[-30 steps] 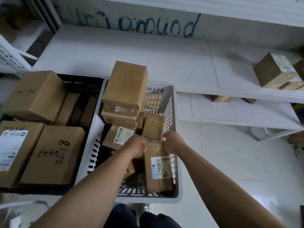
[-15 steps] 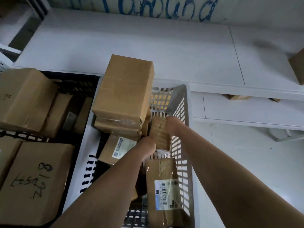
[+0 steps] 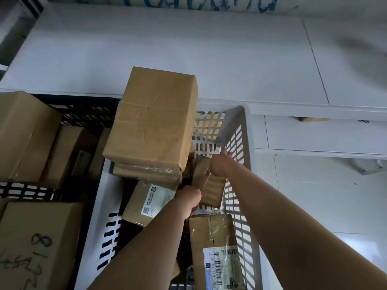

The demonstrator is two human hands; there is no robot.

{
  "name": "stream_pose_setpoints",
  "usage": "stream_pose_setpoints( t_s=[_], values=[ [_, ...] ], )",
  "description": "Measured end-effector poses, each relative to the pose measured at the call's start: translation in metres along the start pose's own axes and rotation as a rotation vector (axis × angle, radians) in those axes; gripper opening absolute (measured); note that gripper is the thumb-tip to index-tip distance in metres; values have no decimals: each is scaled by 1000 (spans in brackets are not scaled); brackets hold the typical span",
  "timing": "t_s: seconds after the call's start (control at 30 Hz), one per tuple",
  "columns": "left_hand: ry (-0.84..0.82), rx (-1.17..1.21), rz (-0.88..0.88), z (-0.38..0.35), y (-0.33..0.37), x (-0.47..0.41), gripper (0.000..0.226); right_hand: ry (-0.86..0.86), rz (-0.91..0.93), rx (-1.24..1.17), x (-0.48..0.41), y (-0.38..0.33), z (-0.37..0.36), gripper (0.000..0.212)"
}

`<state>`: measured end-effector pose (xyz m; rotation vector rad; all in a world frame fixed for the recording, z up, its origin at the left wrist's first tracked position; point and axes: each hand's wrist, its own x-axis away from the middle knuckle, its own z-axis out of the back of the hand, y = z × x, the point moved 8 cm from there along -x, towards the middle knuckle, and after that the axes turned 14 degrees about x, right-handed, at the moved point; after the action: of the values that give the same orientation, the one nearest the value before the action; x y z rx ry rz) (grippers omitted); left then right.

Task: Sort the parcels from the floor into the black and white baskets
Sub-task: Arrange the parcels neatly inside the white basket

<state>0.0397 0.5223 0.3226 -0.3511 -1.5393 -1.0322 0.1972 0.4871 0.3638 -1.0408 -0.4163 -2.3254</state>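
Being gripped by which of the hands is the small parcel [image 3: 210,186] just now?

By both. The left hand [image 3: 189,198] is being curled round its near lower corner, and the right hand [image 3: 219,164] is being closed over its far upper end. The fingertips are being hidden by the cardboard.

And where is it being held?

Between the hands, inside the white basket [image 3: 244,130], just beside the slotted wall to the right of the hands. Its long axis is being pointed away from the person, with the far end leaning slightly left. The right hand is being judged the nearer to the gap ahead, so the narrow slot between that wall and the stack is probably being aimed for.

What is being seen of the materials?

Brown cardboard is being shown under glossy, wrinkled tape. A big creased parcel [image 3: 155,122] is being carried on the stack left of the hands, and a barcoded parcel [image 3: 215,250] is lying below them. The basket is moulded plastic. The black basket [image 3: 83,114], further left, is being filled with larger cartons.
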Motion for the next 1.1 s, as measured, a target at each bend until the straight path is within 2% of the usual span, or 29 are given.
stream_pose_setpoints(
  t_s=[0.07,0.13,0.23,0.37,0.5,0.6,0.8,0.87,1.0,1.1],
  values=[
    [-8,3,15,1,-2,-1,22,-47,-9,23,4,-3,-1,53],
    [-11,10,45,2,-7,-2,23,-20,7,-1,8,-4,5,49],
    [3,68,59,3,-7,10,15,18,116,-35,29,-10,18,22],
    [51,126,42,10,-7,28,9,60,144,-65,61,-9,29,33],
    [42,139,-8,12,-1,46,35,93,185,54,91,-13,32,33],
    [47,191,-22,16,0,54,42,108,152,110,106,-10,27,45],
    [76,473,-5,17,-5,71,48,257,222,-118,140,1,43,43],
    [74,496,-7,14,-4,80,49,283,253,-209,153,2,48,50],
    [76,548,-35,14,3,95,45,385,241,-163,171,2,54,53],
    [32,504,-108,16,18,107,46,461,165,-200,180,14,54,53]
  ],
)
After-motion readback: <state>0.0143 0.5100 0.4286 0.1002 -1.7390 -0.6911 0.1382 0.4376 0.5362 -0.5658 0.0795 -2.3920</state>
